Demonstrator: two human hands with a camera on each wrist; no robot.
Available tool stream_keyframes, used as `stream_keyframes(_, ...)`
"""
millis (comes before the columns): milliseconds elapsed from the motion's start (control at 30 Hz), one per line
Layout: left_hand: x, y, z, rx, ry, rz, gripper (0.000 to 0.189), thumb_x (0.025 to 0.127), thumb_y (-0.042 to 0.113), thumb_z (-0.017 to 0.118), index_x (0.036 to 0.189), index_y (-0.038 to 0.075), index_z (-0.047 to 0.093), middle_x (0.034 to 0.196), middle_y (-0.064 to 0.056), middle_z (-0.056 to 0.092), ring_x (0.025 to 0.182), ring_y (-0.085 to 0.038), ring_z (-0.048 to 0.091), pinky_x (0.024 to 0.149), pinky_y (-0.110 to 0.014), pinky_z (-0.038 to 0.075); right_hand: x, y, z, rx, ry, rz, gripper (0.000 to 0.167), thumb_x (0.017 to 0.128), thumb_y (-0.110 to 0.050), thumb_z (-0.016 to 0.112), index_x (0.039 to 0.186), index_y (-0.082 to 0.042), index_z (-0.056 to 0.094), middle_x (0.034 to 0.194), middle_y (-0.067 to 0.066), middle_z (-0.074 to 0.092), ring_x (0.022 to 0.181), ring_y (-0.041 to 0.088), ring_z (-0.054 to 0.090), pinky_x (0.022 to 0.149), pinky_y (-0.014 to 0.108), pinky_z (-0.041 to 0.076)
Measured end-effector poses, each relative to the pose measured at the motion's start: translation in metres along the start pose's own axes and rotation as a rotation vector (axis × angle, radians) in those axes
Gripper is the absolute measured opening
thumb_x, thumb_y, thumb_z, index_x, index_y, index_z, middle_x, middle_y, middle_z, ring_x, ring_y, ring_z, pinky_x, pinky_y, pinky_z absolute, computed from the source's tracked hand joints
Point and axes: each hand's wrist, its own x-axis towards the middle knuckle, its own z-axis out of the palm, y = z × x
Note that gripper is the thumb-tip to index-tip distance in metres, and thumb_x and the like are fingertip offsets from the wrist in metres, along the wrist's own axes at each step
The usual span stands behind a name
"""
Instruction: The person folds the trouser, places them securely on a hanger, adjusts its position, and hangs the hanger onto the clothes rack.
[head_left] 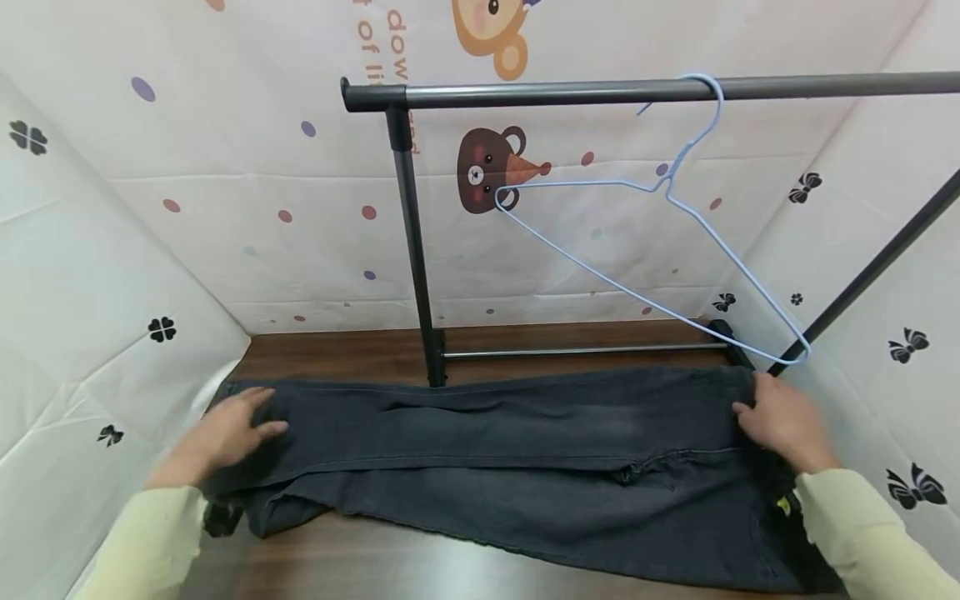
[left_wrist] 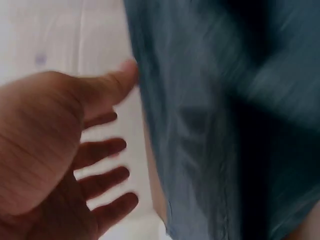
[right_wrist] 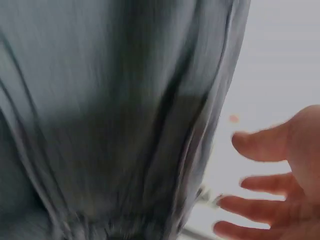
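Observation:
A pair of dark denim jeans (head_left: 480, 425) lies stretched sideways in front of me, with a loose, creased front edge. At its left end, my left hand (head_left: 225, 433) spreads its fingers over the cloth. In the left wrist view the thumb tip (left_wrist: 129, 70) comes right to the edge of the blurred denim (left_wrist: 185, 135), the other fingers apart. My right hand (head_left: 787, 421) is at the right end of the jeans. In the right wrist view that hand (right_wrist: 280, 180) has its fingers loosely extended beside the denim (right_wrist: 115, 125), with a gap between.
Behind the jeans stands a dark metal clothes rack (head_left: 540, 96). A light blue wire hanger (head_left: 615, 283) hangs from its bar, its lower corner reaching down near my right hand. Printed white sheets (head_left: 300, 250) enclose the back and sides. Wooden surface (head_left: 420, 558) shows in front.

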Motion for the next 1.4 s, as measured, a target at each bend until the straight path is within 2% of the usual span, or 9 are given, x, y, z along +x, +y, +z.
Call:
stream_keyframes(133, -0.016, 0.045, 0.026, 0.005, 0.019, 0.233, 0.055, 0.092, 0.037, 0.078, 0.138, 0.008, 0.066, 0.138, -0.022, 0.062, 0.123, -0.043, 0.059, 0.100, -0.061, 0.051, -0.042, -0.046, 0.014, -0.053, -0.017, -0.176, 0.050, 0.096, -0.017, 0.070, 0.131, 0.016, 0.056, 0.124, 0.041, 0.059, 0.111, 0.057, 0.059, 0.094, 0.070, 0.049)
stream_keyframes(233, -0.027, 0.074, 0.040, -0.092, -0.099, 0.378, 0.044, 0.088, 0.040, 0.082, 0.127, 0.022, 0.073, 0.119, 0.001, 0.064, 0.103, -0.015, 0.060, 0.086, -0.038, 0.055, -0.080, -0.076, 0.025, -0.091, -0.041, -0.314, 0.026, 0.093, -0.023, 0.077, 0.111, -0.005, 0.071, 0.102, 0.014, 0.069, 0.093, 0.030, 0.066, 0.081, 0.052, 0.056)
stream_keyframes(300, -0.032, 0.087, 0.049, -0.136, -0.197, 0.423, 0.045, 0.086, 0.042, 0.083, 0.127, 0.026, 0.073, 0.112, 0.009, 0.060, 0.093, -0.004, 0.054, 0.076, -0.028, 0.050, -0.099, -0.086, 0.032, -0.120, -0.087, -0.386, 0.019, 0.090, -0.030, 0.081, 0.103, -0.019, 0.072, 0.097, -0.003, 0.066, 0.089, 0.016, 0.063, 0.076, 0.043, 0.056)
stream_keyframes(400, -0.039, 0.099, 0.063, -0.111, -0.271, 0.425, 0.048, 0.085, 0.040, 0.085, 0.130, 0.027, 0.071, 0.110, 0.010, 0.057, 0.088, -0.002, 0.048, 0.071, -0.025, 0.045, -0.116, -0.091, 0.040, -0.137, -0.254, -0.461, 0.036, 0.085, -0.042, 0.084, 0.111, -0.019, 0.072, 0.111, -0.003, 0.067, 0.100, 0.021, 0.064, 0.081, 0.045, 0.057)
stream_keyframes(600, -0.049, 0.126, 0.087, 0.190, -0.135, 0.406, 0.047, 0.085, 0.038, 0.085, 0.125, 0.024, 0.065, 0.109, -0.003, 0.056, 0.088, -0.017, 0.051, 0.063, -0.037, 0.047, -0.128, -0.082, 0.061, -0.043, -0.494, -0.550, 0.089, 0.077, -0.041, 0.092, 0.144, 0.000, 0.052, 0.143, 0.019, 0.052, 0.126, 0.047, 0.056, 0.090, 0.058, 0.056)
stream_keyframes(800, -0.048, 0.155, 0.098, 0.318, -0.052, 0.508, 0.045, 0.085, 0.042, 0.085, 0.119, 0.022, 0.063, 0.104, -0.004, 0.057, 0.082, -0.017, 0.054, 0.063, -0.035, 0.049, -0.133, -0.079, 0.077, -0.167, -0.333, -0.663, 0.093, 0.077, -0.049, 0.091, 0.143, 0.003, 0.051, 0.144, 0.024, 0.052, 0.125, 0.045, 0.059, 0.090, 0.052, 0.058)
stream_keyframes(933, -0.044, 0.166, 0.104, 0.307, -0.016, 0.603, 0.041, 0.087, 0.036, 0.084, 0.121, 0.025, 0.063, 0.104, -0.004, 0.057, 0.078, -0.016, 0.053, 0.057, -0.029, 0.048, -0.135, -0.080, 0.081, -0.174, -0.296, -0.546, 0.072, 0.076, -0.001, 0.086, 0.141, 0.001, 0.056, 0.146, 0.021, 0.056, 0.129, 0.042, 0.060, 0.096, 0.055, 0.056)
stream_keyframes(1067, -0.047, 0.172, 0.111, 0.350, 0.052, 0.553, 0.032, 0.088, 0.029, 0.083, 0.114, 0.025, 0.063, 0.099, -0.004, 0.056, 0.075, -0.018, 0.052, 0.056, -0.031, 0.047, -0.136, -0.078, 0.083, -0.165, -0.277, -0.386, 0.068, 0.074, 0.008, 0.080, 0.138, 0.001, 0.060, 0.145, 0.021, 0.059, 0.131, 0.043, 0.059, 0.097, 0.058, 0.055)
stream_keyframes(1400, -0.062, 0.161, 0.114, 0.440, 0.190, 0.044, 0.015, 0.092, 0.012, 0.077, 0.098, 0.014, 0.063, 0.096, -0.013, 0.058, 0.083, -0.031, 0.057, 0.062, -0.047, 0.049, -0.136, -0.040, 0.071, -0.223, -0.257, -0.178, 0.069, 0.073, -0.008, 0.089, 0.133, 0.008, 0.061, 0.140, 0.033, 0.057, 0.124, 0.052, 0.059, 0.096, 0.062, 0.053)
